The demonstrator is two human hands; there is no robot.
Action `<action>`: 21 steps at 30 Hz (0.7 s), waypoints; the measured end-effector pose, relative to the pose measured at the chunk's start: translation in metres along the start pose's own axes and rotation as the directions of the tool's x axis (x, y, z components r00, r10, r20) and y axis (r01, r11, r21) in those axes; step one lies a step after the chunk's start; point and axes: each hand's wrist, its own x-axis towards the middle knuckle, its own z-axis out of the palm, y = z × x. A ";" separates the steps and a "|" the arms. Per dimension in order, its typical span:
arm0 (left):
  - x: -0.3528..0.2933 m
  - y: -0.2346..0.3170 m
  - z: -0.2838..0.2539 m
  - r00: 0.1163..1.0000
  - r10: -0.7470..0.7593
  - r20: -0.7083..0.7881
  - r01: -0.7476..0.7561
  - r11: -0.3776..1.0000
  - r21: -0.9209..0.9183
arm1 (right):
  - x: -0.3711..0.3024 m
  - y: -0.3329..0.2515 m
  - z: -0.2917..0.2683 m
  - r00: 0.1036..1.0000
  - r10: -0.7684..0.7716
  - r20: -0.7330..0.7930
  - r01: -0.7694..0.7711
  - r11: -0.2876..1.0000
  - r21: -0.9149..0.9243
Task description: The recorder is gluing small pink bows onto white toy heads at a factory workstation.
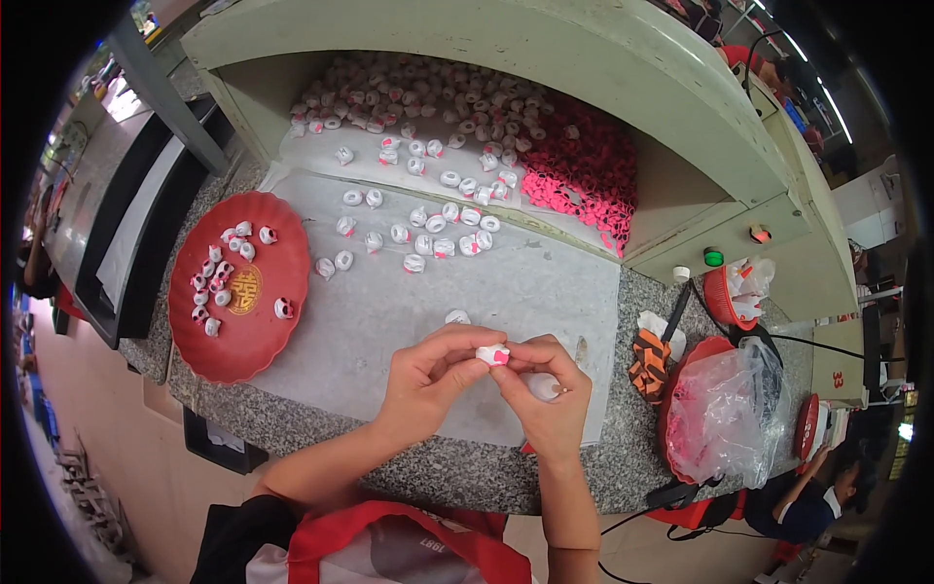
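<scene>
Speckled stone table [321, 414] spreads before you in a workroom, partly covered by a pale sheet [379, 302], with a light green cabinet [486, 39] along its far side. Over the sheet's near part you hold a small white piece [491, 352] with a pink patch; your left hand [428, 380] and right hand [550, 409] both have a fingertip grip pinching it. Your right palm also cradles a white object [541, 386], perhaps a little bottle.

To your left, a scalloped red plate [248, 358] carries over a dozen white pieces, several with pink and dark markings; these look finished. Much seems left: loose white pieces [413, 263] dot the sheet, some showing pink, and a large white heap [418, 88] fills the cabinet's opening beside a pile of pink bits [584, 185].

As for writing, a gold character emblem [244, 290] decorates the plate, red digits [838, 380] mark a panel at right, and your red apron [316, 535] bears small print, upside down.
</scene>
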 end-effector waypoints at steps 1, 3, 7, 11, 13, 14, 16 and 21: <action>0.000 0.001 0.001 0.999 -0.044 -0.001 0.044 0.998 -0.042 | 0.000 0.000 -0.001 1.000 0.001 0.002 -0.001 1.000 0.000; 0.000 0.000 0.002 0.998 -0.057 -0.001 0.057 0.996 -0.066 | -0.001 0.000 -0.002 1.000 0.010 0.006 -0.010 1.000 0.013; 0.000 0.001 0.001 0.999 -0.054 0.003 0.054 0.997 -0.050 | -0.001 0.003 -0.001 0.997 0.076 -0.021 -0.074 0.994 0.077; 0.001 -0.001 -0.001 0.996 -0.086 -0.005 0.086 0.995 -0.054 | -0.001 0.002 -0.006 1.000 0.009 0.026 -0.010 1.000 0.014; 0.004 -0.001 0.001 0.988 -0.156 -0.018 0.153 0.982 -0.113 | -0.001 0.001 -0.010 0.999 0.019 0.030 -0.018 1.000 -0.025; 0.003 -0.001 0.001 0.988 -0.156 -0.011 0.154 0.981 -0.115 | -0.001 0.003 -0.012 0.998 -0.044 0.044 0.047 0.997 -0.064; 0.003 -0.001 -0.005 0.949 -0.311 -0.051 0.280 0.906 -0.318 | 0.002 0.004 -0.010 0.991 -0.113 0.070 0.120 0.988 -0.094; 0.001 0.000 -0.004 0.941 -0.338 -0.014 0.307 0.871 -0.383 | -0.001 -0.011 -0.002 0.966 -0.233 0.111 0.250 0.952 -0.176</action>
